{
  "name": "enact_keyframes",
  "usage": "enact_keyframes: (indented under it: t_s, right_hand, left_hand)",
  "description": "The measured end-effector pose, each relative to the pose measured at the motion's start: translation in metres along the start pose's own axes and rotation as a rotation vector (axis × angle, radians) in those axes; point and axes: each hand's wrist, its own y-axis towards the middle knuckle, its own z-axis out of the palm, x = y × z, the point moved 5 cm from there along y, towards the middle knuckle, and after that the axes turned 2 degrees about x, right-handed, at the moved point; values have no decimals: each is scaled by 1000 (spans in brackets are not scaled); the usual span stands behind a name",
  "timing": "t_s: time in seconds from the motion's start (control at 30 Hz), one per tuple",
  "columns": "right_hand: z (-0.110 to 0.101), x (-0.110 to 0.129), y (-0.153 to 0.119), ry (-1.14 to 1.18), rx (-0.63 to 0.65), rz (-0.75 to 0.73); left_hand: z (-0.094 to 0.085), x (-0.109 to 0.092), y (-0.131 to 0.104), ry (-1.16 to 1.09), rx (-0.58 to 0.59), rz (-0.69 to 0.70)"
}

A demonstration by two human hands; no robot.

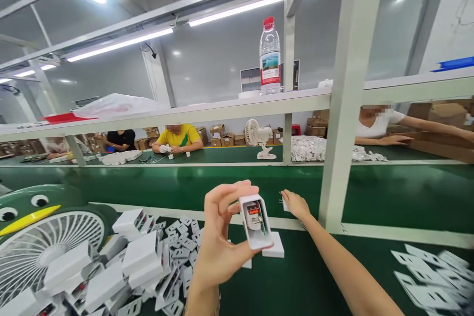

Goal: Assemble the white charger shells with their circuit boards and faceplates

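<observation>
- Head view: a white rectangular plastic housing (255, 223) is held up above the green table (296, 281), its open end toward the camera, showing a red-and-silver connector (254, 209) inside.
- The opening's long side runs nearly upright, its top leaning slightly left.
- The left hand (221, 249) clamps the housing from its left, thumb beneath, fingers over the top.
- Just below and right lies a white rectangular block (276, 248), partly hidden.
- The right hand (297, 206) is apart, farther forward and right, fingertips close together at a small white piece with thin prongs (285, 204); whether they grip it, I cannot tell.
- That piece is beside the pale rail (374, 233), left of the thick upright post (338, 108).
- Heaped white housings (142, 254) crowd the left; flat white slotted plates (425, 276) lie far right.
- Bare tabletop separates the block from those plates, crossed by the right forearm.
</observation>
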Motion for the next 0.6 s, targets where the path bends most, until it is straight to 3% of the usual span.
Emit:
enact_keyframes:
  t_s: [0.17,0.37,0.47,0.6]
  right_hand:
    - [15,-15,17,-194,0,0]
    - [4,-10,17,-232,4,-116]
    - [-2,1,-9,-169,25,-255]
    - [-9,5,-72,-50,16,-418]
  left_hand:
    - [-13,13,-3,-57,-77,-37]
    - [-16,19,-4,-86,-83,13]
    - [-14,14,-2,-80,-50,63]
    - [-7,3,1,-65,-19,113]
